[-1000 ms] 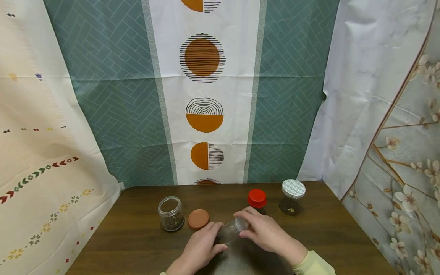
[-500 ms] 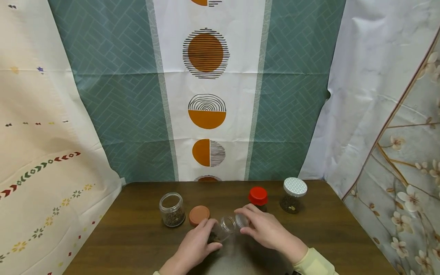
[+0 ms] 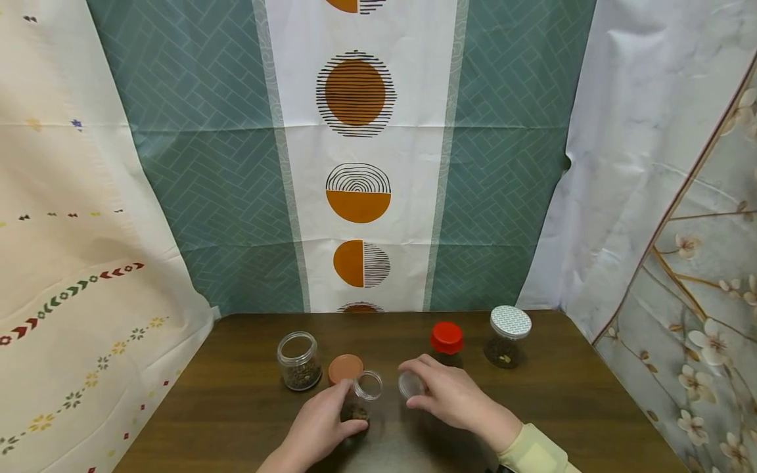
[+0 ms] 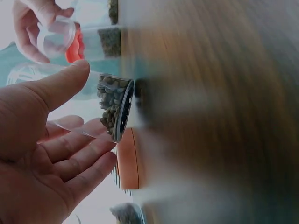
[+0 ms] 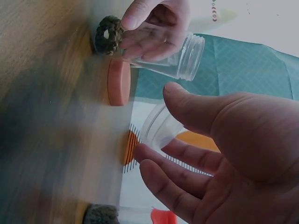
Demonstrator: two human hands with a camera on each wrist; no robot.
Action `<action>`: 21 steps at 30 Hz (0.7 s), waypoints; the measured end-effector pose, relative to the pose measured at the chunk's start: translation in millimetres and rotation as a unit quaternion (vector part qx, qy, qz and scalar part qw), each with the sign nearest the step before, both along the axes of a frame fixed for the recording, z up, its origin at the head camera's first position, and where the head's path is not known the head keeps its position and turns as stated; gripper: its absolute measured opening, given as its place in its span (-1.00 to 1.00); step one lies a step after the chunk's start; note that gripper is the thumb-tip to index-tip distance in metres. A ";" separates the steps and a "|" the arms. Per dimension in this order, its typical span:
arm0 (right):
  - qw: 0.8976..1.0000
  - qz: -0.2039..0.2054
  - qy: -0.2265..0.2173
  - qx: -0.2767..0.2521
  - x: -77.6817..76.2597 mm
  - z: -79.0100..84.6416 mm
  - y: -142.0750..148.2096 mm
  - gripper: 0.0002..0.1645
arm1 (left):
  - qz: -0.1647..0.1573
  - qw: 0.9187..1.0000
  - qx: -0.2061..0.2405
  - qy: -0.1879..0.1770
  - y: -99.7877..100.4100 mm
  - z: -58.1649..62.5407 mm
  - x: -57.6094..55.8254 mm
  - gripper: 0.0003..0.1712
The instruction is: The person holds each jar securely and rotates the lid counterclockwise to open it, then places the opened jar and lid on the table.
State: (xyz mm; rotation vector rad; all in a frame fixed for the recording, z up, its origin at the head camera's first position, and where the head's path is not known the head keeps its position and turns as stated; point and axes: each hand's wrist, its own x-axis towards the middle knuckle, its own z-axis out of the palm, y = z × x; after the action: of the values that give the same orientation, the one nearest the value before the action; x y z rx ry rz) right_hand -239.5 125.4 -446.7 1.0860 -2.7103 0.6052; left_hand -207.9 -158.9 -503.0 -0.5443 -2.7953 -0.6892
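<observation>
My left hand [image 3: 319, 424] grips a clear jar [image 3: 355, 408] by its side, thumb on one side and fingers on the other. Dark pellet-like pieces [image 4: 111, 105] lie at the jar's bottom, and its threaded mouth [image 5: 190, 57] is uncovered. Right of the jar and apart from it, a clear lid [image 3: 411, 385] is pinched between the thumb and fingers of my right hand [image 3: 455, 397]. In the right wrist view the lid is partly behind the thumb. The jar's base is close over the tabletop in the left wrist view.
An uncovered jar of dark grains [image 3: 300, 374] stands at the left. Beside it lies a terracotta-coloured lid [image 3: 345, 368], just behind my left fingers. A red-capped jar [image 3: 447, 337] and a jar with a white patterned top [image 3: 510, 322] stand at the back right of the wooden table [image 3: 207, 407].
The clear lid has come off the jar. My left hand has moved left with the jar, which now stands more upright; my right hand has stayed nearly in place with the lid.
</observation>
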 end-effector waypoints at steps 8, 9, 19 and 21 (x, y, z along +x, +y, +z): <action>0.999 0.004 -0.024 0.022 -4.0 1.1 -9.9 -0.43 | 0.011 0.999 0.028 -0.036 -23.1 -0.8 2.7 -0.34; 0.999 0.007 -0.024 0.023 -4.2 1.4 -11.5 -0.44 | 0.012 0.999 0.031 -0.043 -25.7 -0.3 2.8 -0.34; 0.999 0.030 -0.002 0.039 -6.8 1.2 -25.8 -0.43 | 0.037 0.997 0.039 -0.046 -46.9 -0.6 4.3 -0.46; 0.998 0.034 -0.004 0.043 -7.9 0.4 -29.6 -0.42 | 0.043 0.997 0.042 -0.052 -51.2 -0.3 5.2 -0.45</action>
State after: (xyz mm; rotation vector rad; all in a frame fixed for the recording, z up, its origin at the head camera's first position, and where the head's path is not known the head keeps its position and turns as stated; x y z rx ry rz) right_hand -247.3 95.8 -446.2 1.2047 -2.7394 0.5074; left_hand -202.7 -210.1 -503.3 -0.3797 -2.8498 -0.8341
